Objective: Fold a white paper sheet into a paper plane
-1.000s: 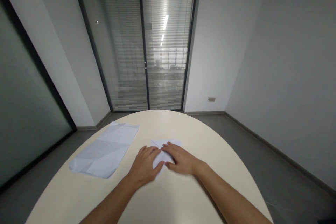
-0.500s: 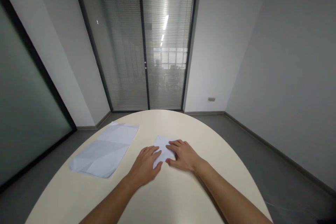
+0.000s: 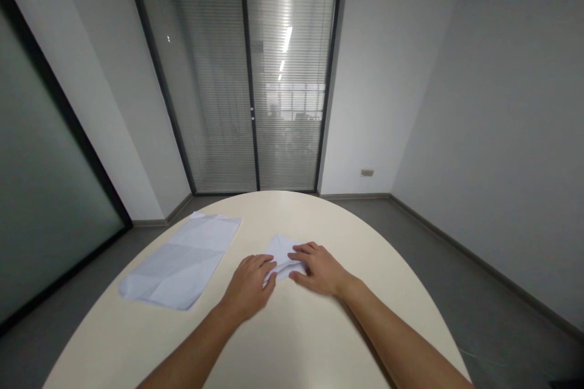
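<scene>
A small folded sheet of white paper [image 3: 280, 249] lies in the middle of the table between my two hands. Its near edge bends up in a fold, with a gap showing under the layer. My left hand [image 3: 250, 284] grips the paper's left side, thumb at the near edge and fingers on top. On the right side, my right hand [image 3: 319, 268] holds it the same way, with the index finger reaching over the top and the thumb at the near corner. Parts of the paper's sides are hidden under the fingers.
A larger creased sheet of white paper [image 3: 182, 261] lies flat on the left of the round cream table [image 3: 292, 340]. Beyond the far edge stand glass doors with blinds [image 3: 287, 152]. A wall socket [image 3: 367, 172] sits low on the back wall.
The near part of the folded paper has risen and buckled into a visible fold. My left thumb has shifted slightly left and away from me; my right hand has barely moved.
</scene>
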Demonstrator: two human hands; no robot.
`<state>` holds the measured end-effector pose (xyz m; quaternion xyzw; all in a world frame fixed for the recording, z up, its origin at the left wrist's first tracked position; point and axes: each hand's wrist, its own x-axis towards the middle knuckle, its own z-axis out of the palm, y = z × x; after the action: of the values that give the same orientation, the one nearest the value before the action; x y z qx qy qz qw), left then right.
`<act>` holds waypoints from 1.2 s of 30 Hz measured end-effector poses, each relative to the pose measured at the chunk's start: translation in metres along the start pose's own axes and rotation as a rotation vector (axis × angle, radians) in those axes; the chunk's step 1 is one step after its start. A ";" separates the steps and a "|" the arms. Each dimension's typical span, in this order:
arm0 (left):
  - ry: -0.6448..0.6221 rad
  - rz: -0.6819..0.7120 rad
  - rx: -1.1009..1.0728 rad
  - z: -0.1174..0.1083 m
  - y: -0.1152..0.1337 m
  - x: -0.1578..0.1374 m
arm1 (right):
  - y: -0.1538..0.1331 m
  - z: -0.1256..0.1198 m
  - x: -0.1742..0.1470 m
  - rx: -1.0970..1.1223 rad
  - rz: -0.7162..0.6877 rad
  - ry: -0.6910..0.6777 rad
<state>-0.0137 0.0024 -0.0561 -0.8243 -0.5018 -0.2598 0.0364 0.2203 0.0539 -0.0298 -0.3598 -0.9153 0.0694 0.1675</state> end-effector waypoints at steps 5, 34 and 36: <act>-0.021 -0.041 -0.005 -0.005 0.002 0.001 | 0.005 0.001 0.001 0.038 -0.033 0.014; 0.003 -0.065 0.062 -0.005 -0.004 0.002 | 0.008 0.016 0.006 0.079 0.214 0.124; -0.003 0.011 0.090 -0.005 -0.005 0.002 | 0.010 0.017 0.006 0.091 0.212 0.132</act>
<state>-0.0189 0.0052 -0.0521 -0.8249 -0.5085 -0.2357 0.0742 0.2163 0.0653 -0.0460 -0.4502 -0.8551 0.1041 0.2351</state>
